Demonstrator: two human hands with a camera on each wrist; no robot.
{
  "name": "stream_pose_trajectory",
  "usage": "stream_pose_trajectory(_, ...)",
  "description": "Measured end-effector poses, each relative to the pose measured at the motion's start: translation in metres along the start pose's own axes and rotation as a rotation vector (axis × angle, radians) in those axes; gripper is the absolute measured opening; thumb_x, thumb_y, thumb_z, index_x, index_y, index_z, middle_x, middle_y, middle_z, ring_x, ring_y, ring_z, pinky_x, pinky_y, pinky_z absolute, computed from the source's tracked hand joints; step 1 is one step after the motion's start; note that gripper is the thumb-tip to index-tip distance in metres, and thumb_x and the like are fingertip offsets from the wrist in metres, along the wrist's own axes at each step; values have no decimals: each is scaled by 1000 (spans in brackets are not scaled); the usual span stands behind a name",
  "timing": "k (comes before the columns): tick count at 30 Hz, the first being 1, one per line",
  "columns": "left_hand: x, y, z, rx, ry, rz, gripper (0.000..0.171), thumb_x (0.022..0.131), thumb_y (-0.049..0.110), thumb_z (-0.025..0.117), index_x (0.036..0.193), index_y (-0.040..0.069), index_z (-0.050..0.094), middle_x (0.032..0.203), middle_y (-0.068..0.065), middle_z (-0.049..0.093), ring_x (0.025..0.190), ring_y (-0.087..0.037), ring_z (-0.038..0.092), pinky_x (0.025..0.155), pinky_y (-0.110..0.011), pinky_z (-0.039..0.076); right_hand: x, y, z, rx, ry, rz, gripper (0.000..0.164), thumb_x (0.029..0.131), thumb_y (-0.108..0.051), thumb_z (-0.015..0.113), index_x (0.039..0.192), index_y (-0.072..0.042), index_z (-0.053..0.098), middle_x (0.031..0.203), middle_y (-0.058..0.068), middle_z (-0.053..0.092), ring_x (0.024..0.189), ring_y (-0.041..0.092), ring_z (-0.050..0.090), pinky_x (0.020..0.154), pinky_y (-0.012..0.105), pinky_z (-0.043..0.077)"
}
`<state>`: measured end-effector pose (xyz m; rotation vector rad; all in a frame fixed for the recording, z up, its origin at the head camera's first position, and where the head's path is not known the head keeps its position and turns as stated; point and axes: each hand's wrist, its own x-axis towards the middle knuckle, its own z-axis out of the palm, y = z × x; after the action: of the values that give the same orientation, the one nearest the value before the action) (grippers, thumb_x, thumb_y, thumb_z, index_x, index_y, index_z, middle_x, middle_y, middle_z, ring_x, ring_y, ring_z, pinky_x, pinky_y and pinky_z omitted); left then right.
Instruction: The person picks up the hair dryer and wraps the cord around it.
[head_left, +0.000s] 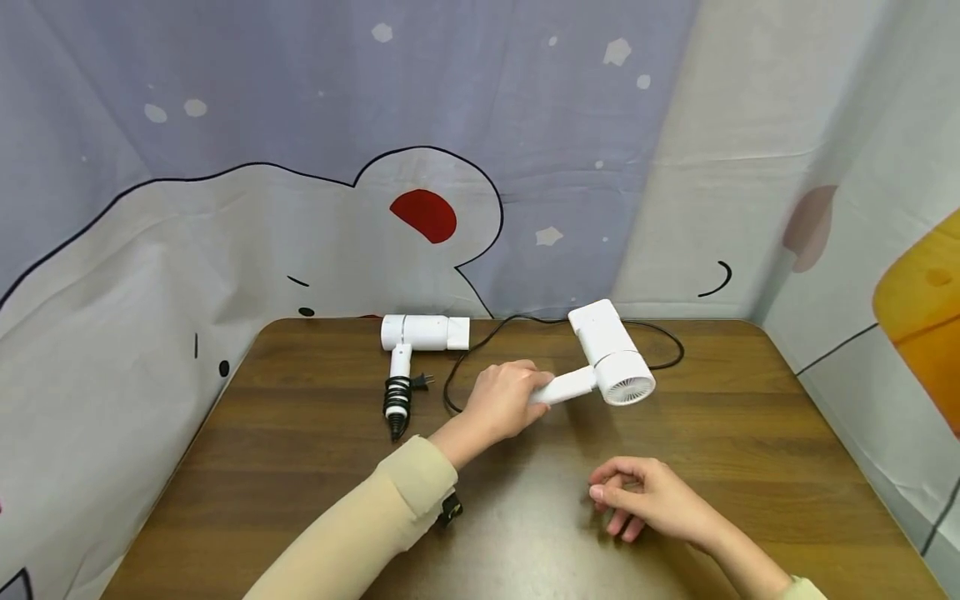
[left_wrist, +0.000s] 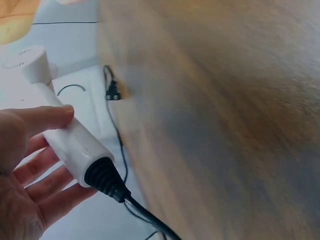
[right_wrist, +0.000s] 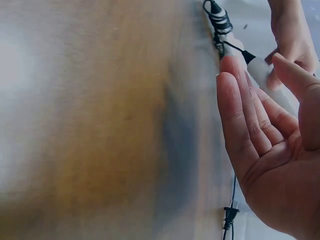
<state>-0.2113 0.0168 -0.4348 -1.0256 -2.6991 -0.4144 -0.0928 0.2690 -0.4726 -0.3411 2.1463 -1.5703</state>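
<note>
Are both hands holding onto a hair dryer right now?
No, only the left hand grips a white hair dryer by its handle; the right hand holds nothing.

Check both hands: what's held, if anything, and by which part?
Left hand holds one white hair dryer by its handle; the right hand holds nothing.

No text, label, brand, number or sign can be read in any view; no lettering can be made out on the raised white hair dryer (head_left: 603,337), nor on the cord-wrapped white hair dryer (head_left: 423,332); any marking on the black plug (right_wrist: 230,214) in the right wrist view is too small to be read; on the printed cloth backdrop (head_left: 262,100), only pictures are shown, without legible characters.
</note>
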Motion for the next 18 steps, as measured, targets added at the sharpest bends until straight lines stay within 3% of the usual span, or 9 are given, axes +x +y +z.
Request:
stream_pose_trajectory(5, 1, 2, -9, -149, 92, -58, 36, 86, 30, 92, 120, 22, 82, 100, 4, 77, 82, -15, 71, 66, -34, 54, 6, -8, -6, 16, 82, -47, 42, 107, -18, 66, 135, 13, 58, 105, 29, 71, 83, 35, 78, 63, 46, 64)
stream_pose_trajectory(10, 0, 7, -15, -277, 153, -147, 42, 84, 32, 92, 123, 21, 82, 101, 3, 79, 87, -15, 73, 72, -33, 54, 18, -20, -9, -20, 231, -118, 43, 107, -18, 68, 139, 8, 58, 113, 33, 71, 88, 35, 79, 66, 45, 65)
stream_pose_trajectory(18, -3, 17, -17, -379, 257, -250, 47, 83, 32, 94, 125, 17, 81, 105, -1, 80, 82, -14, 75, 67, -31, 54, 49, -44, -13, -60, 502, -263, 41, 107, -17, 68, 142, 3, 60, 122, 26, 73, 98, 14, 77, 77, 39, 65)
